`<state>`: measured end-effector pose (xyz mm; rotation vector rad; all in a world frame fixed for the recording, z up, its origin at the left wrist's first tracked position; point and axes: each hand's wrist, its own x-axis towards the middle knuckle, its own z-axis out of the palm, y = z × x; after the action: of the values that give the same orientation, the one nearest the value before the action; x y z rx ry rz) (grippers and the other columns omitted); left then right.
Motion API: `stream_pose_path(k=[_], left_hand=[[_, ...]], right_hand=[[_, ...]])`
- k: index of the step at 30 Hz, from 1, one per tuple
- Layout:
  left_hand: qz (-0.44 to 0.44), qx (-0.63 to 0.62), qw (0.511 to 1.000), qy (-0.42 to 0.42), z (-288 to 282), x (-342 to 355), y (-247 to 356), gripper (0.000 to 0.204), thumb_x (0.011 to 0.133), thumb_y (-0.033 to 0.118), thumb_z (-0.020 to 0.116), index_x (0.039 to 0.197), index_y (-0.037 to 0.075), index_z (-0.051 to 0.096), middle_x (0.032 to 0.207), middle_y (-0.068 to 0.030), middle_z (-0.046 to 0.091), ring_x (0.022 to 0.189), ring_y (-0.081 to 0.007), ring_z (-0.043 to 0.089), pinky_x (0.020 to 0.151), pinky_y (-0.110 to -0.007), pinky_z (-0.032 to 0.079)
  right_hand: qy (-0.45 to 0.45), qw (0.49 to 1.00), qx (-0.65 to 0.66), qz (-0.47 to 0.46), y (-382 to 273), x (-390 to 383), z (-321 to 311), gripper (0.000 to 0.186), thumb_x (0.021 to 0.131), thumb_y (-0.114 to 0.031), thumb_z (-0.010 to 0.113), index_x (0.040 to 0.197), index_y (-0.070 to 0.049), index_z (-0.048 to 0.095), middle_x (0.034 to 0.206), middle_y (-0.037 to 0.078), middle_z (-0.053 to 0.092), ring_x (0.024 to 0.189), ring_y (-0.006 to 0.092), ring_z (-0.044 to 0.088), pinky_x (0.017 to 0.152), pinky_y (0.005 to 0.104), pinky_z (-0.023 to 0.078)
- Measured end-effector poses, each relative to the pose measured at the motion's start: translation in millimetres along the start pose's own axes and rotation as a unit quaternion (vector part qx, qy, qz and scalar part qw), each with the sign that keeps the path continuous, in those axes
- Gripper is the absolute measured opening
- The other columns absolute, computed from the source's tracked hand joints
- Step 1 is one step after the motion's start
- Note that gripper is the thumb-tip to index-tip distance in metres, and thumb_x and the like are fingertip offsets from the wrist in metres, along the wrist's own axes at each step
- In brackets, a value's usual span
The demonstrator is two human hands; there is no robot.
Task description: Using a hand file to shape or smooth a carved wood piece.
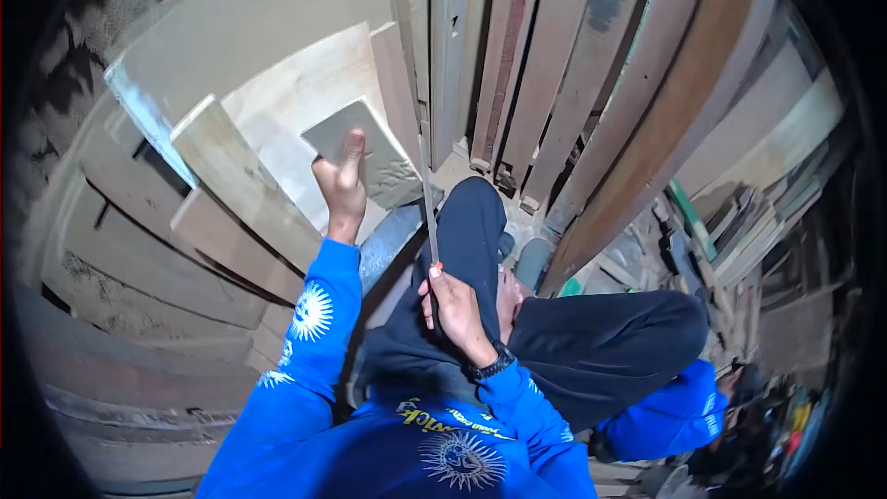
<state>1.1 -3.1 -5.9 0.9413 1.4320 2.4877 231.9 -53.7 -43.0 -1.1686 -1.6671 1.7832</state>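
Fingers (354, 150) of left hand (340, 187) pinching grey slab (374, 162); right hand (455, 307) fingers closed around thin blade (429, 208)

Blade's (430, 208) handle hidden in fist

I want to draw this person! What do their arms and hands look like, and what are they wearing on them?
Both arms wear bright blue long sleeves. The left sleeve has white sun-shaped prints. The left hand and right hand are bare, no gloves. A black wristwatch sits on the right wrist.
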Motion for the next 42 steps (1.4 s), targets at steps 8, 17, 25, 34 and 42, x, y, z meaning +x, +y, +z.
stream_pose_path(k=[8,17,25,34,42], left_hand=[[-0.029,-0.002,0.999,-0.024,7.1,-1.7,5.1,0.048,0.095,0.046,0.068,0.097,-0.002,0.066,0.09,-0.003,0.065,0.083,-0.0114,0.055,0.076,-0.03,0.045],[-0.044,0.005,0.999,-0.029,4.5,5.9,16.1,0.046,0.094,0.045,0.07,0.09,-0.001,0.068,0.082,-0.001,0.065,0.074,-0.009,0.054,0.067,-0.028,0.045],[-0.038,0.046,0.998,-0.025,-0.5,0.5,3.9,0.049,0.094,0.047,0.069,0.097,-0.002,0.068,0.087,-0.0033,0.067,0.08,-0.0106,0.057,0.071,-0.029,0.047],[-0.014,-0.023,0.997,-0.065,10.1,-2.3,9.3,0.043,0.096,0.041,0.069,0.099,-0.002,0.067,0.092,-0.0028,0.065,0.085,-0.0113,0.055,0.078,-0.029,0.045],[-0.034,0.001,0.999,-0.033,-5.3,3.2,-1.6,0.042,0.097,0.042,0.067,0.102,-0.001,0.066,0.093,-0.0045,0.064,0.086,-0.013,0.056,0.079,-0.028,0.044]], right_hand=[[0.024,0.999,0.042,-0.003,-18.6,28.9,9.6,0.051,0.106,-0.044,0.045,0.082,-0.002,0.059,0.057,0.004,0.055,0.046,0.0107,0.053,0.044,0.0272,0.041],[0.044,0.996,-0.079,-0.002,-30.4,-3.5,11.2,0.032,0.099,-0.024,0.061,0.078,0.0,0.058,0.056,0.004,0.059,0.046,0.0114,0.057,0.044,0.0294,0.043],[0.035,0.997,-0.067,-0.013,-23.7,13.5,17.3,0.027,0.097,-0.021,0.061,0.083,0.001,0.062,0.056,0.004,0.059,0.046,0.0117,0.058,0.044,0.0295,0.044],[0.06,0.997,-0.038,-0.031,-38.0,27.7,12.5,0.026,0.096,-0.019,0.06,0.081,0.002,0.06,0.055,0.006,0.059,0.045,0.0132,0.059,0.045,0.0311,0.046],[0.026,0.998,-0.058,0.005,-31.9,-5.9,16.0,0.022,0.098,-0.017,0.058,0.083,0.0,0.058,0.056,0.003,0.057,0.045,0.01,0.055,0.045,0.0284,0.043]])
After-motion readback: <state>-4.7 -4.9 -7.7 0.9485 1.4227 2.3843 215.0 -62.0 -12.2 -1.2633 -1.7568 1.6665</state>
